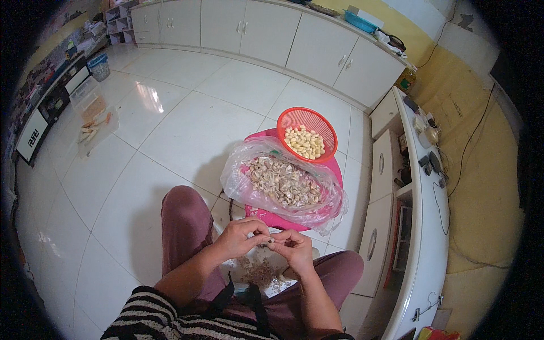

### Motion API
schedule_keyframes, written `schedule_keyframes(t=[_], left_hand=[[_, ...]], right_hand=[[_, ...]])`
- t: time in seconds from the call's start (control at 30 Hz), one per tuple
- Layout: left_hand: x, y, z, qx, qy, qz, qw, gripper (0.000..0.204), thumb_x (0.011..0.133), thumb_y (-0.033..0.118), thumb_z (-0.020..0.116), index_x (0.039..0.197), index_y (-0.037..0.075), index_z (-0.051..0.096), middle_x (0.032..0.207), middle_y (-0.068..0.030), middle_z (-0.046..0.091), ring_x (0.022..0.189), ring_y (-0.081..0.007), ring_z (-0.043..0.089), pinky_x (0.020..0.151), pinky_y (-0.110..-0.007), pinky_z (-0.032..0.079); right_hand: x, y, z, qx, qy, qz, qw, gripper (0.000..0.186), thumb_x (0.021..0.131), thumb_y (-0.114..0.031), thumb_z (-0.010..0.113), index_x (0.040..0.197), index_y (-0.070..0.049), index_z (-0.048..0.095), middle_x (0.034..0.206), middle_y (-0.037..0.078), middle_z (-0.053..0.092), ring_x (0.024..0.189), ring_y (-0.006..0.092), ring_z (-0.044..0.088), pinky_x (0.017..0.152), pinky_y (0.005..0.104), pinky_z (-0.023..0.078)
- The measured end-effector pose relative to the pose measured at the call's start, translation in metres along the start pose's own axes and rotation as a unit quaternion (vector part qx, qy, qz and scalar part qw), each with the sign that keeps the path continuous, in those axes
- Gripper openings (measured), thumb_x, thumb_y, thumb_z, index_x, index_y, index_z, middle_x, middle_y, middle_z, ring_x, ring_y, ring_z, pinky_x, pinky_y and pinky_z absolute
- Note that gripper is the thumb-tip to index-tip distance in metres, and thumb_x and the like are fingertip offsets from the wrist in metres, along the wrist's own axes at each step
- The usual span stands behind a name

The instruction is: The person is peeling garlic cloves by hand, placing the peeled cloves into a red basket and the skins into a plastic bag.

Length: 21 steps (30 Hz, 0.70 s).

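Observation:
My left hand (pixel 245 237) and my right hand (pixel 290 248) meet between my knees, fingers pinched around a small garlic clove (pixel 271 240). Under them, loose skins (pixel 255 267) lie in a pale container or on a sheet, partly hidden. Just beyond, a clear plastic bag (pixel 232 174) holds many unpeeled cloves (pixel 283 182) on a pink stool or chair (pixel 262 217). Behind the bag, a red mesh basket (pixel 307 113) holds peeled white cloves (pixel 304 141).
A white low cabinet (pixel 372 243) runs close along my right, carrying small items. More white cabinets (pixel 266 34) line the back wall. On the tiled floor (pixel 113 198) at far left are clear plastic trays (pixel 95 133) with food pieces and a blue bin (pixel 100 67).

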<state>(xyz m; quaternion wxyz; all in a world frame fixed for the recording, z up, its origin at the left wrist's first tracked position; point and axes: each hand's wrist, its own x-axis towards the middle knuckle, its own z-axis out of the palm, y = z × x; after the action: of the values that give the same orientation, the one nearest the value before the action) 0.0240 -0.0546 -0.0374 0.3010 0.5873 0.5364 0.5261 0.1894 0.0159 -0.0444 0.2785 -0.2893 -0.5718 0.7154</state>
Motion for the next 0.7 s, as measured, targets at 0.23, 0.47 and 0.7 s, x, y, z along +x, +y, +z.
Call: schedule_keyframes(t=[0.23, 0.47, 0.7], left_hand=[[0.002, 0.002, 0.002, 0.025, -0.012, 0.035, 0.999, 0.008, 0.074, 0.005, 0.063, 0.077, 0.002, 0.056, 0.075, -0.0057, 0.057, 0.072, -0.0183, 0.056, 0.065, -0.028, 0.044], [-0.001, 0.009, -0.001, -0.043, -0.062, 0.050, 0.996, 0.010, 0.070, 0.002, 0.065, 0.073, 0.002, 0.056, 0.075, -0.0070, 0.059, 0.070, -0.0179, 0.058, 0.064, -0.029, 0.045], [0.000, 0.004, 0.003, 0.004, 0.090, 0.079, 0.993, 0.011, 0.070, 0.001, 0.066, 0.081, 0.002, 0.064, 0.078, -0.0072, 0.061, 0.069, -0.0153, 0.059, 0.061, -0.025, 0.046]], right_hand=[[0.002, 0.007, -0.002, 0.009, 0.015, -0.006, 1.000, 0.018, 0.069, 0.004, 0.068, 0.083, -0.001, 0.058, 0.079, 0.005, 0.062, 0.069, 0.0093, 0.057, 0.065, 0.0221, 0.047], [0.007, -0.001, -0.008, 0.223, 0.027, -0.060, 0.973, 0.018, 0.073, 0.000, 0.065, 0.089, -0.001, 0.056, 0.078, 0.009, 0.060, 0.066, 0.0144, 0.057, 0.062, 0.0251, 0.047], [0.002, -0.002, -0.001, 0.193, 0.016, 0.000, 0.981, 0.015, 0.077, 0.001, 0.060, 0.092, -0.001, 0.057, 0.082, 0.011, 0.061, 0.070, 0.0158, 0.059, 0.065, 0.0272, 0.049]])
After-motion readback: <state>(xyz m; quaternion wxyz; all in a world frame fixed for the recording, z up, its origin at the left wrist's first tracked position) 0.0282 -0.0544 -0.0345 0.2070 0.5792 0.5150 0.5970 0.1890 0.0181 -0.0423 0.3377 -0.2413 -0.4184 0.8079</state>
